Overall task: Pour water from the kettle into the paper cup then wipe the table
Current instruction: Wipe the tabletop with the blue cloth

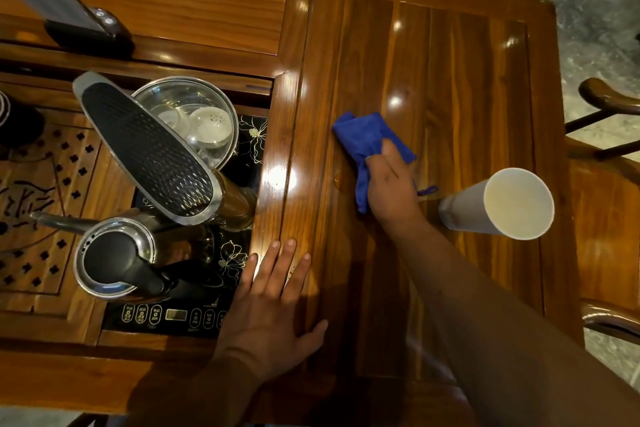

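Note:
A steel kettle (114,253) with a black lid and handle stands on the black induction panel (173,317) at the left. The white paper cup (502,204) stands upright on the glossy wooden table (450,80), to the right. My right hand (391,184) presses a crumpled blue cloth (363,135) flat on the table, just left of the cup. A small wet patch (341,180) glistens beside the cloth. My left hand (273,295) lies flat, fingers spread, on the table's raised left border next to the kettle.
A tall steel and black faucet head (145,149) leans over the panel. Behind it sits a steel bowl (194,114) holding small cups. A carved wooden tea tray (41,204) lies far left. A wooden chair (609,149) stands at the right edge.

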